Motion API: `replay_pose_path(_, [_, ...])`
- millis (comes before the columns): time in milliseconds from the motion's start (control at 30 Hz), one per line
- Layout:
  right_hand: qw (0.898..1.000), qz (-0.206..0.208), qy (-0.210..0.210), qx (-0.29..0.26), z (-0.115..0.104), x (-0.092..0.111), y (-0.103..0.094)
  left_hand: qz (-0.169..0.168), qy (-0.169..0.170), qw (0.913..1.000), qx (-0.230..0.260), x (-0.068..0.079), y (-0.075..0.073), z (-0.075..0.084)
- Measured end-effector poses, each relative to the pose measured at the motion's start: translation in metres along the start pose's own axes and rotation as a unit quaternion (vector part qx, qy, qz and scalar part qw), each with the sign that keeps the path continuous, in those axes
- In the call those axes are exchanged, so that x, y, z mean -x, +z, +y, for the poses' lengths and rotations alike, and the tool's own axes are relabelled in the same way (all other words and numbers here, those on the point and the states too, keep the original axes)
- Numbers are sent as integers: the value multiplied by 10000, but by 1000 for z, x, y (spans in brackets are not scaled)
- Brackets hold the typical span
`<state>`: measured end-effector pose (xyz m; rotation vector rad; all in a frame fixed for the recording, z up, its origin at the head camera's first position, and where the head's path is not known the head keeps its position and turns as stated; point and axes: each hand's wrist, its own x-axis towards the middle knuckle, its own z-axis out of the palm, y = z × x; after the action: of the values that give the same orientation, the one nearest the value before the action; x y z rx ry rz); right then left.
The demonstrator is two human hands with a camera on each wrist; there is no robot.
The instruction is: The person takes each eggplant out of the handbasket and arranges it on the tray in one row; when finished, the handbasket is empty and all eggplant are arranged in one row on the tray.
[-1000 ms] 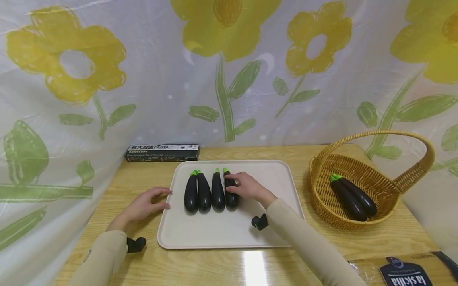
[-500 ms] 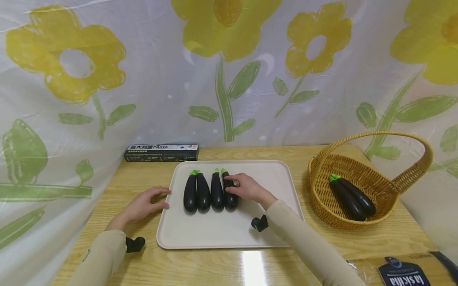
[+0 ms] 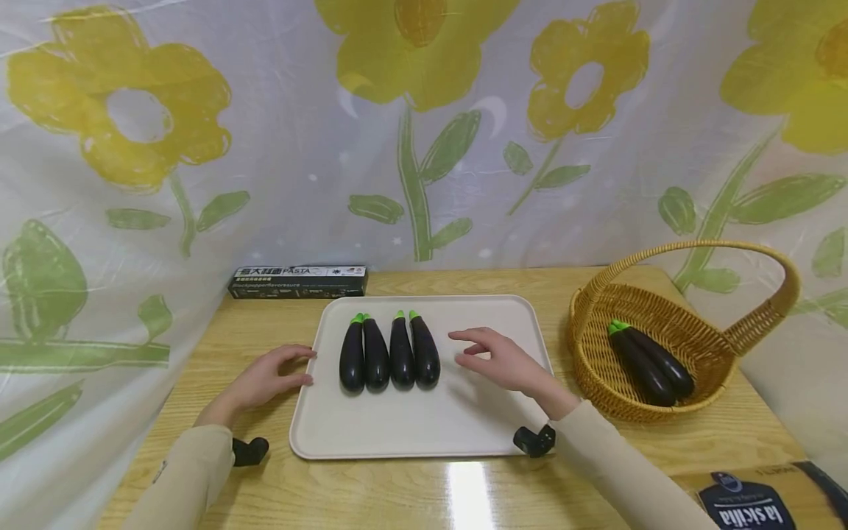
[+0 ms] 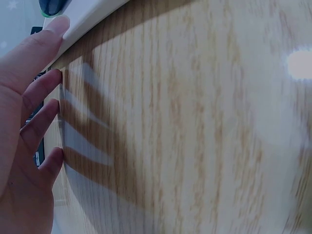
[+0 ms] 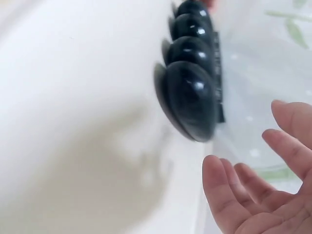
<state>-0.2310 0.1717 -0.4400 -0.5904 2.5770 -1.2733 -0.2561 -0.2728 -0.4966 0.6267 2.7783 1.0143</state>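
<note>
Several dark eggplants with bright green stems lie side by side on a pale tray (image 3: pixel 371 430). The rightmost eggplant (image 3: pixel 425 355) is nearest to my right hand (image 3: pixel 500 358), which hovers over the tray with relaxed fingers, apart from it and holding nothing. In the right wrist view that eggplant (image 5: pixel 191 100) stands in front of my spread fingers (image 5: pixel 219 190). My left hand (image 3: pixel 268 379) is at the tray's left rim, fingers loosely bent and fingertips at the edge. In the left wrist view its thumb (image 4: pixel 36 51) is by the tray rim (image 4: pixel 92 22); nothing is in its grasp.
To the right stands a wicker basket (image 3: pixel 596 394) with a tall handle, holding two eggplants (image 3: pixel 652 364). A black pasta box (image 3: pixel 298 283) lies behind the tray at left. A package with a dark label (image 3: pixel 745 504) sits at the front right. A flowered curtain (image 3: pixel 285 162) hangs behind the table.
My right hand has let go of the rightmost eggplant and moved right, away from it. That eggplant now leans against its neighbour at the top. My left hand has stayed in place.
</note>
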Motion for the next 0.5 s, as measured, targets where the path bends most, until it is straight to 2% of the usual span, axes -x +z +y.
replay_pose_path(233, [9995,200,-144,-183,5,62,-41,36,25,10000,31,0,2,-2])
replay_pose_path(400, [9978,594,-286,25,14,103,-77,53,-12,10000,13,0,3,-2])
replay_pose_path(500, [9971,672,-331,97,18,125,-103,47,-11,10000,-25,-1,2,-1])
